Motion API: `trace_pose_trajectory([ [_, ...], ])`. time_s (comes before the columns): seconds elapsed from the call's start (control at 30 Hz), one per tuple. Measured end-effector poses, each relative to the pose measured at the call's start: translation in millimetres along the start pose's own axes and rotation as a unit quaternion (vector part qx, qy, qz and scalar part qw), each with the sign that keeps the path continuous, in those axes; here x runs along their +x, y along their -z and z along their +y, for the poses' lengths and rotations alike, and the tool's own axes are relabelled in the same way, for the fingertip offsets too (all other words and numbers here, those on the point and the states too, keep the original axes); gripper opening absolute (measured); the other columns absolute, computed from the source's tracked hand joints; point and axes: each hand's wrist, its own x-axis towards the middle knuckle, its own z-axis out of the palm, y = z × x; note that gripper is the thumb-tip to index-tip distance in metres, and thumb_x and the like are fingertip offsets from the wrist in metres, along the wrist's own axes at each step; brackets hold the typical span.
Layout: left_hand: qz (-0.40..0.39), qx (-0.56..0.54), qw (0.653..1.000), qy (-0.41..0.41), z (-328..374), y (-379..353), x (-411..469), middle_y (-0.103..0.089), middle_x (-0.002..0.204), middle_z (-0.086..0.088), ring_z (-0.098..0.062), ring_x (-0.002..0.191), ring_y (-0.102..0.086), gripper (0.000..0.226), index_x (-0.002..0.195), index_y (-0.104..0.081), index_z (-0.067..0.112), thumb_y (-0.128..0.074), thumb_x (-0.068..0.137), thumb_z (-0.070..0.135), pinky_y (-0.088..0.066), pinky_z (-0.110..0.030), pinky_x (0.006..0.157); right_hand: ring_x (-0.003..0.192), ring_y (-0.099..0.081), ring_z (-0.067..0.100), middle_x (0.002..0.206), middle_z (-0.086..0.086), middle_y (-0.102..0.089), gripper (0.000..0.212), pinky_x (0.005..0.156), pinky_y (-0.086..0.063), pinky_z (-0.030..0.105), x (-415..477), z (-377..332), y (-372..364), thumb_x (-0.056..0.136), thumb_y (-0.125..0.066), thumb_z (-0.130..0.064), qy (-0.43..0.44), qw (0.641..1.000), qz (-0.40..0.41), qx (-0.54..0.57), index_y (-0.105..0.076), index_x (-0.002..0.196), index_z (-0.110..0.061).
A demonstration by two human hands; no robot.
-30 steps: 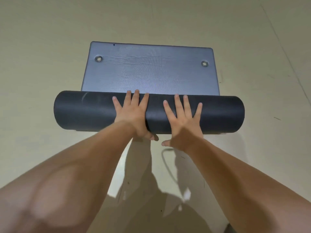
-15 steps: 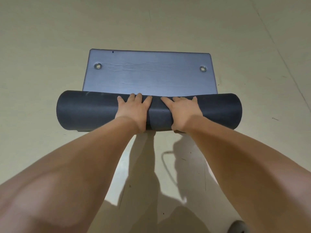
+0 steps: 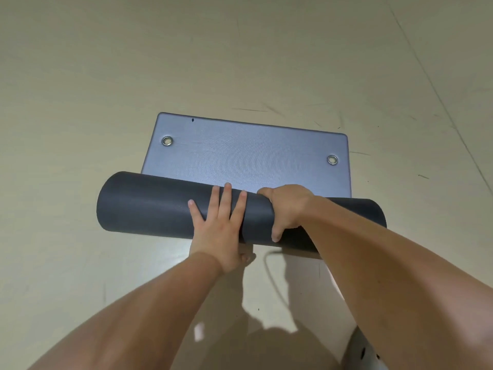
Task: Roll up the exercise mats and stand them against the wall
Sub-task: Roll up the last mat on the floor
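Risk of crooked roll near the mat's end

Mat [image 3: 250,156] lies on the floor [image 3: 80,102], mostly rolled, with a short flat tail with two eyelets [image 3: 167,141] beyond the roll [image 3: 149,206]. Left hand [image 3: 220,228] presses flat and open on the roll; right hand [image 3: 286,209] is curled over its top, thumb in front. Both sit close together near the middle, so the ends may creep unevenly, I think, and the roll may loosen if the pressure drops

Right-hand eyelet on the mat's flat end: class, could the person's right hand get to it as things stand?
Probably yes. The right hand grips the roll, and only bare flat mat lies between it and that eyelet.
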Motion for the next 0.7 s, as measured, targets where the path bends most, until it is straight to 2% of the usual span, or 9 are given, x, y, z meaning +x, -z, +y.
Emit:
trace_pose_trajectory([
  [0.1,-0.017,0.009,1.000,0.008,-0.9,-1.0,10.4,0.031,0.163,-0.013,-0.037,0.152,0.027,0.149,0.153,0.034,0.023,-0.067,0.063,0.086,0.003,-0.078,0.112,0.129,-0.052,0.031,0.137,0.002,-0.056,0.122,0.111,-0.041,0.054,-1.4,1.9,-7.4,0.061,-0.093,-0.043,-0.015,0.999,0.023,0.016,-0.020,0.159,-0.038],
  [0.17,-0.035,-0.005,0.999,0.009,-2.2,5.0,24.5,0.028,0.164,-0.012,-0.037,0.152,0.025,0.156,0.154,0.031,0.024,-0.069,0.055,0.089,0.004,-0.079,0.112,0.158,-0.009,0.038,0.169,0.012,-0.020,0.128,0.124,-0.010,0.063,-8.1,5.0,-15.2,0.070,-0.085,-0.041,-0.016,0.998,0.060,0.020,0.002,0.164,-0.042],
  [0.23,-0.053,-0.029,0.998,0.009,-4.9,17.3,41.9,0.023,0.167,-0.008,-0.035,0.153,0.023,0.158,0.157,0.024,0.028,-0.069,0.046,0.092,0.005,-0.079,0.112,0.158,0.021,0.035,0.174,0.008,0.012,0.119,0.124,0.009,0.064,-16.4,9.7,-23.9,0.079,-0.075,-0.043,0.000,0.991,0.128,0.038,0.010,0.163,-0.045],
  [0.37,-0.086,-0.078,0.993,0.007,-11.8,48.2,77.4,0.011,0.171,0.001,-0.029,0.156,0.014,0.149,0.161,0.009,0.032,-0.061,0.046,0.096,0.005,-0.077,0.113,0.160,0.010,0.039,0.174,0.015,0.003,0.108,0.123,0.002,0.070,-25.4,8.1,-62.0,0.081,-0.066,-0.060,0.002,0.942,0.335,0.031,-0.005,0.166,-0.035],
  [0.4,-0.095,-0.078,0.992,-0.004,-13.8,52.8,83.0,0.011,0.171,0.001,-0.029,0.156,0.014,0.148,0.162,0.009,0.032,-0.062,0.048,0.096,0.006,-0.077,0.114,0.159,0.011,0.041,0.174,0.017,0.006,0.113,0.122,0.002,0.072,-26.4,5.7,-71.1,0.080,-0.066,-0.065,-0.007,0.941,0.339,0.016,-0.002,0.167,-0.031],
  [0.47,-0.104,-0.059,0.992,-0.043,-20.3,55.0,86.7,0.019,0.170,0.000,-0.029,0.156,0.018,0.150,0.161,0.014,0.030,-0.065,0.051,0.093,0.006,-0.077,0.113,0.155,0.026,0.043,0.170,0.017,0.027,0.131,0.120,0.007,0.073,-26.6,1.2,-83.9,0.078,-0.065,-0.077,-0.040,0.960,0.277,-0.023,0.024,0.161,-0.031],
  [0.53,-0.064,-0.024,0.995,-0.075,-28.9,47.6,79.3,0.026,0.167,-0.002,-0.031,0.154,0.023,0.148,0.160,0.018,0.026,-0.063,0.055,0.092,0.005,-0.077,0.114,0.151,0.035,0.044,0.164,0.017,0.038,0.144,0.118,0.012,0.073,-22.1,-0.5,-84.0,0.070,-0.065,-0.087,-0.068,0.964,0.251,-0.050,0.038,0.154,-0.032],
  [0.63,0.031,-0.011,0.998,-0.051,-31.8,24.8,58.1,0.025,0.167,-0.007,-0.033,0.154,0.023,0.136,0.160,0.015,0.020,-0.050,0.064,0.089,0.005,-0.076,0.115,0.153,0.030,0.043,0.166,0.016,0.035,0.148,0.119,0.011,0.072,-6.7,7.5,-62.5,0.063,-0.061,-0.095,-0.079,0.963,0.253,-0.050,0.037,0.154,-0.033],
  [0.7,0.044,-0.017,0.999,-0.018,-26.5,12.0,49.2,0.026,0.167,-0.008,-0.034,0.152,0.026,0.131,0.160,0.019,0.018,-0.054,0.071,0.081,0.004,-0.076,0.115,0.156,0.024,0.041,0.170,0.013,0.027,0.145,0.121,0.008,0.070,5.6,16.8,-39.5,0.061,-0.058,-0.098,-0.075,0.966,0.244,-0.034,0.029,0.158,-0.035],
])
